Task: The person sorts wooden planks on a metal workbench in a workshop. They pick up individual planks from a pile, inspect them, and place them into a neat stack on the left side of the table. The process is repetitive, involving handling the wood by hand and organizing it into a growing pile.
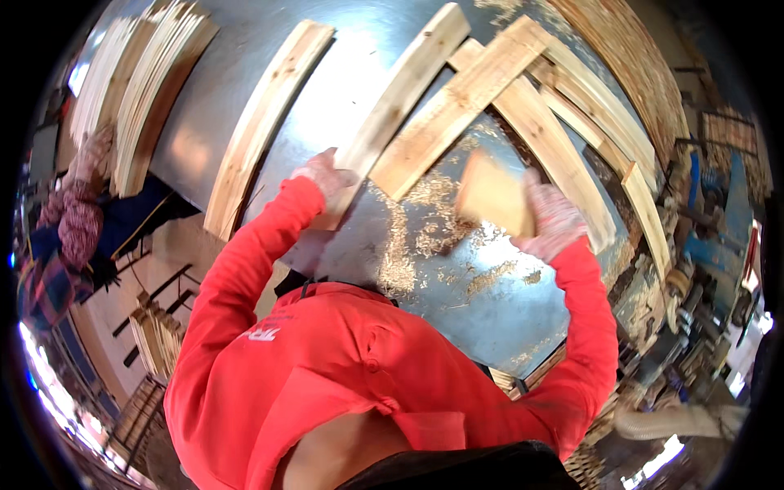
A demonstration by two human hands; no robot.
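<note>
The left hand (325,181), gloved, is closed around the near end of a long wooden slat (400,102), which runs away up the metal table (457,286). The right hand (549,219), also gloved, is clamped on a short wooden block (492,196), blurred and held just above the table. Both red sleeves are raised and bent at the elbow, the hands kept well apart. Sawdust (416,220) is scattered between them on the shiny sheet. More slats (572,122) are laid crossed beyond the right hand, a single plank (263,122) to the left, and stacked boards (147,90) at the far left edge, beside another person's sleeve (77,224). Open metal is left near the body.
</note>
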